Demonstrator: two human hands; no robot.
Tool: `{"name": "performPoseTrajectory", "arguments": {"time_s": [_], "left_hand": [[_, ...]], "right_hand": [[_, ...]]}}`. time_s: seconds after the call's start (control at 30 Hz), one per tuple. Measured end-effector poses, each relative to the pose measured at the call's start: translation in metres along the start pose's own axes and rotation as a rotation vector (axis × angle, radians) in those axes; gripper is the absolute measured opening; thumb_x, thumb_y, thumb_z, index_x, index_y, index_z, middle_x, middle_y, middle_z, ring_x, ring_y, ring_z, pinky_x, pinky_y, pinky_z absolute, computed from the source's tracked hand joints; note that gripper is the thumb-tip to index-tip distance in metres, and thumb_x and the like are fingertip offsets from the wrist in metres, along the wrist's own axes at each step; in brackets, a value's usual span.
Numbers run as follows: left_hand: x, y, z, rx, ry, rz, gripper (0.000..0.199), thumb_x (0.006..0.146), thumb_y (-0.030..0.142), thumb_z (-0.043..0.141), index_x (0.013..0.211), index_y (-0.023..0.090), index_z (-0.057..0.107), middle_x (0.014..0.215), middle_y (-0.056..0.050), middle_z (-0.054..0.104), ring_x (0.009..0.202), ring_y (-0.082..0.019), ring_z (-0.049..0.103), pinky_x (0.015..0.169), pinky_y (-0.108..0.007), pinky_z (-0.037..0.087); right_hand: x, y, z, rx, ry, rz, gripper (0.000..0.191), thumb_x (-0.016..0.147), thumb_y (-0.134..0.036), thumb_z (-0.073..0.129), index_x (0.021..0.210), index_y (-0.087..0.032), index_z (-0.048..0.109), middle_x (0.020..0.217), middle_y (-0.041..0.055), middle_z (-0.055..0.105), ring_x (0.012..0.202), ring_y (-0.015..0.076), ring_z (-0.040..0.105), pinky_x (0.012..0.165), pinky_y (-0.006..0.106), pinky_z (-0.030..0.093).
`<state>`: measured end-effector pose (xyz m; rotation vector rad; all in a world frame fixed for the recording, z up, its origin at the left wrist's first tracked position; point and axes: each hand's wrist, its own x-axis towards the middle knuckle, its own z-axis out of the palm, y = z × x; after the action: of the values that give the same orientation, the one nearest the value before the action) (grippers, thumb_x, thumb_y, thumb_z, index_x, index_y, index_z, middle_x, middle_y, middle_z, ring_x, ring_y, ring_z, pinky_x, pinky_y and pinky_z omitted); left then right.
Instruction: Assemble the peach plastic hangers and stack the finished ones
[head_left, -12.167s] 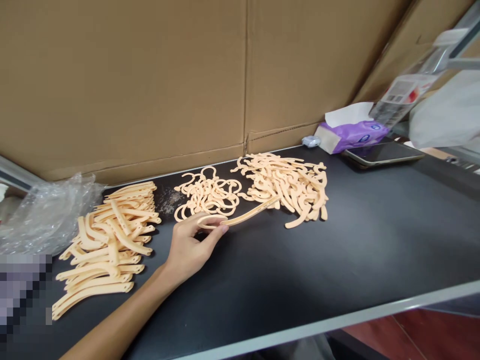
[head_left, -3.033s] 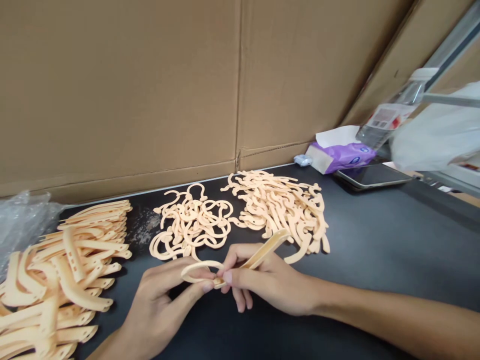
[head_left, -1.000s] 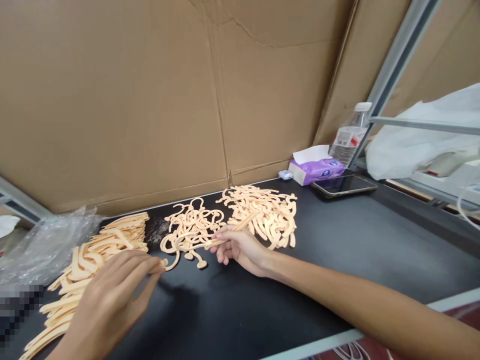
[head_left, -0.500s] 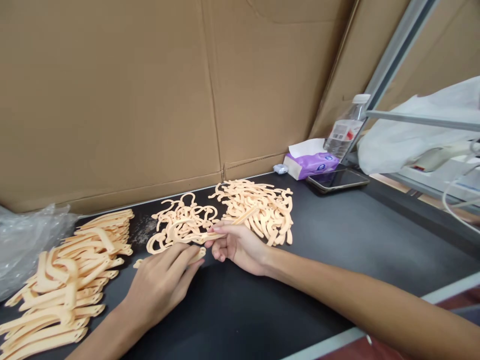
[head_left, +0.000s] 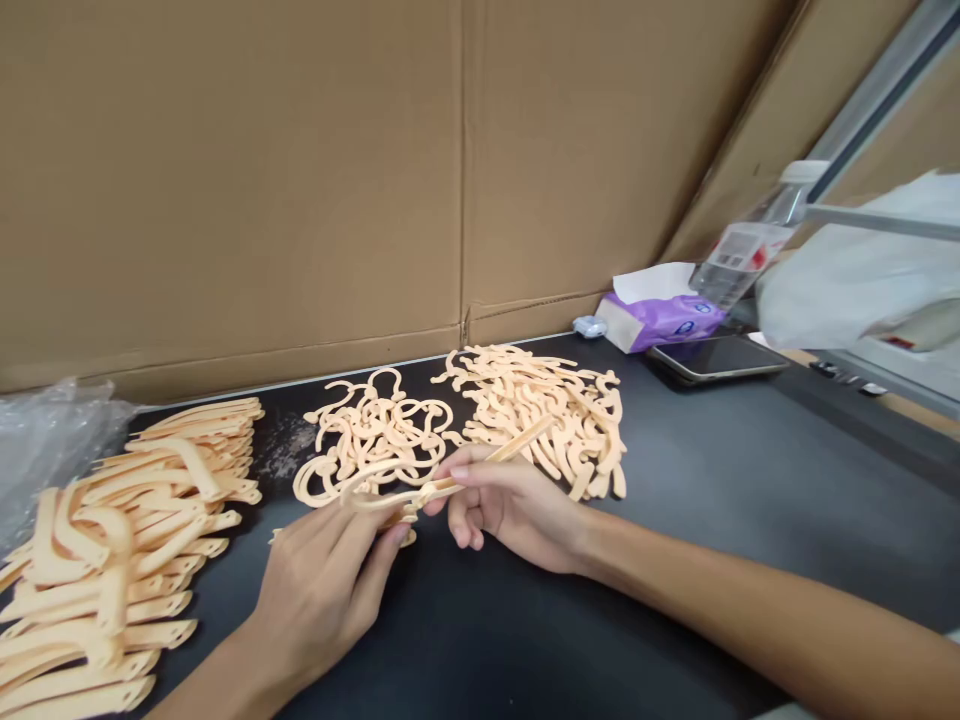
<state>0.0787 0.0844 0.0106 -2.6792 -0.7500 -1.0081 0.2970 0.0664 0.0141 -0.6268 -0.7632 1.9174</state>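
Note:
My right hand [head_left: 517, 500] is closed in a pinch on a long, slim peach plastic arm [head_left: 529, 437], which points up to the right. A curved peach plastic hook [head_left: 386, 500] meets the near end of this arm, just above my left fingers; whether they are joined I cannot tell. My left hand [head_left: 322, 580] is closed, palm down, around another peach plastic arm [head_left: 409, 518], mostly hidden by the fingers. Behind my hands lie a heap of curved hooks [head_left: 382, 420] and a pile of short curved arms [head_left: 540, 400].
Longer arms [head_left: 150, 540] lie stacked on the black table [head_left: 480, 640] at left, beside clear plastic wrap [head_left: 56, 440]. Toward the right back are a purple tissue pack [head_left: 667, 318], a phone [head_left: 720, 358] and a bottle [head_left: 757, 240] near a metal frame. Cardboard [head_left: 300, 180] stands behind.
The view has shifted, so the tissue pack and bottle appear farther right. My left fingers have come up closer under the hook and the held arm. Both hands keep their grip.

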Motion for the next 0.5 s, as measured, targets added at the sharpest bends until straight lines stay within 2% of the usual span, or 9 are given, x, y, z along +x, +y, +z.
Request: {"name": "performPoseTrajectory", "arguments": {"time_s": [0.13,0.27,0.43,0.5], "left_hand": [[-0.0003,0.0008,-0.0002,-0.01,-0.02,0.001,0.018,0.095,0.022,0.056,0.112,0.016,0.06,0.096,-0.008,0.073,0.083,-0.02,0.07,0.075,-0.03,0.053],[-0.001,-0.0005,-0.002,-0.085,-0.1,-0.003,0.026,0.099,0.03,0.047,0.119,0.017,0.059,0.093,-0.007,0.073,0.077,-0.019,0.07,0.068,-0.028,0.054],[0.0016,-0.0009,-0.0047,-0.218,-0.08,-0.034,0.022,0.099,0.018,0.044,0.112,0.02,0.061,0.078,-0.002,0.07,0.062,-0.013,0.065,0.058,-0.023,0.05],[0.0023,-0.0009,-0.0053,-0.268,-0.078,-0.03,0.021,0.098,0.014,0.044,0.109,0.02,0.061,0.077,-0.001,0.07,0.062,-0.012,0.065,0.059,-0.022,0.05]], "right_hand": [[-0.0016,0.0008,0.0034,-0.069,-0.002,-0.016,0.018,0.078,-0.027,0.073,0.085,-0.013,0.064,0.077,0.0058,0.074,0.051,0.0112,0.064,0.047,0.02,0.045],[-0.0031,0.0026,0.0061,-0.14,-0.007,-0.006,0.022,0.078,-0.031,0.075,0.083,-0.013,0.063,0.074,0.0045,0.072,0.05,0.0114,0.064,0.046,0.019,0.044],[-0.0042,0.0065,0.0068,-0.231,-0.022,-0.02,0.021,0.078,-0.031,0.074,0.083,-0.014,0.063,0.072,0.0032,0.07,0.051,0.0121,0.064,0.048,0.022,0.047],[-0.0045,0.0065,0.0069,-0.234,-0.013,-0.026,0.021,0.076,-0.031,0.075,0.084,-0.014,0.064,0.071,0.0028,0.069,0.053,0.0126,0.064,0.05,0.023,0.047]]}}
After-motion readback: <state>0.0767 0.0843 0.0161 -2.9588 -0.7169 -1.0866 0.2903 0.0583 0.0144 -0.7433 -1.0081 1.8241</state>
